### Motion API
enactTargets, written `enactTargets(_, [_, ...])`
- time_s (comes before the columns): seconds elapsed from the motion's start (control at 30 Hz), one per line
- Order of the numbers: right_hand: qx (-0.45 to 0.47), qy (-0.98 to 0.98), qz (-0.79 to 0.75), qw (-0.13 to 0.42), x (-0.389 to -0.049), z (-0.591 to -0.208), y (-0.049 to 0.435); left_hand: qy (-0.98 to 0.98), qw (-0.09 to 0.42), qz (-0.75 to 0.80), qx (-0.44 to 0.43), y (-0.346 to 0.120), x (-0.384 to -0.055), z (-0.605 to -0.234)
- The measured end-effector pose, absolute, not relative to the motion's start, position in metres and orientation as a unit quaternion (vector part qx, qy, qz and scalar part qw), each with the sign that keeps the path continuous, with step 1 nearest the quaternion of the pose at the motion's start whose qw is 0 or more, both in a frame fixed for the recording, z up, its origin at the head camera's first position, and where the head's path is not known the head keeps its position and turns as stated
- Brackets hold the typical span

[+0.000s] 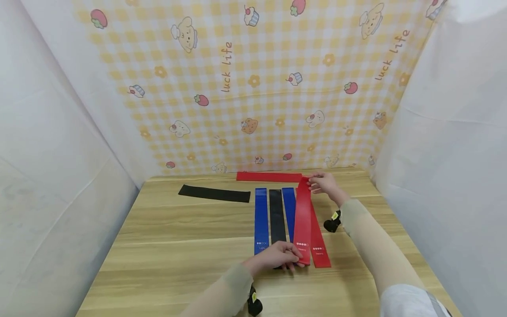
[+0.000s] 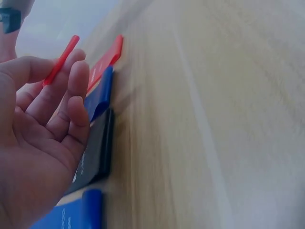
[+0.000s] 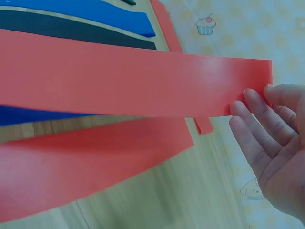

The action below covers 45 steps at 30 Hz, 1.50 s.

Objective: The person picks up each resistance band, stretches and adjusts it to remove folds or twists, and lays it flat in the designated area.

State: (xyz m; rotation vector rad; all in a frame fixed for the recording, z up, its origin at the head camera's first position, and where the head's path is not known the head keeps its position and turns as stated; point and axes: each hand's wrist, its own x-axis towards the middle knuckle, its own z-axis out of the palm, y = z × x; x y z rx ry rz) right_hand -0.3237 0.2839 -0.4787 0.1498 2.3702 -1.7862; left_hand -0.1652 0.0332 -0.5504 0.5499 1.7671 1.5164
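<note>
A red resistance band (image 1: 303,215), printed with dots and lettering at its near end, is stretched flat between both hands. My left hand (image 1: 276,255) pinches the near end between thumb and fingers. At the far end, my right hand (image 3: 281,138) pinches the band's edge, its other fingertips against the flat side. Beneath and beside the held band lies another red band (image 1: 320,242), slightly slanted. To the left are a blue band (image 1: 261,215), a black band (image 1: 277,211) and a second blue band (image 1: 288,207), partly covered by the held one.
Along the back edge of the wooden table (image 1: 166,255) lies a red band (image 1: 269,177) crosswise. A black band (image 1: 214,193) rests farther left. White cloth walls flank the table, and a checked curtain (image 1: 253,101) hangs behind it.
</note>
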Motion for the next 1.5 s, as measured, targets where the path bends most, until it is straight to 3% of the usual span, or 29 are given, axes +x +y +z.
enactTargets(0.8, [0.060, 0.813, -0.576, 0.064, -0.315, -0.471, 0.314, 0.675, 0.372, 0.601, 0.212, 0.100, -0.148, -0.547])
enactTargets(1.5, [0.051, 0.824, -0.561, 0.064, -0.317, -0.468, 0.328, 0.661, 0.393, 0.622, 0.152, 0.139, -0.149, -0.554])
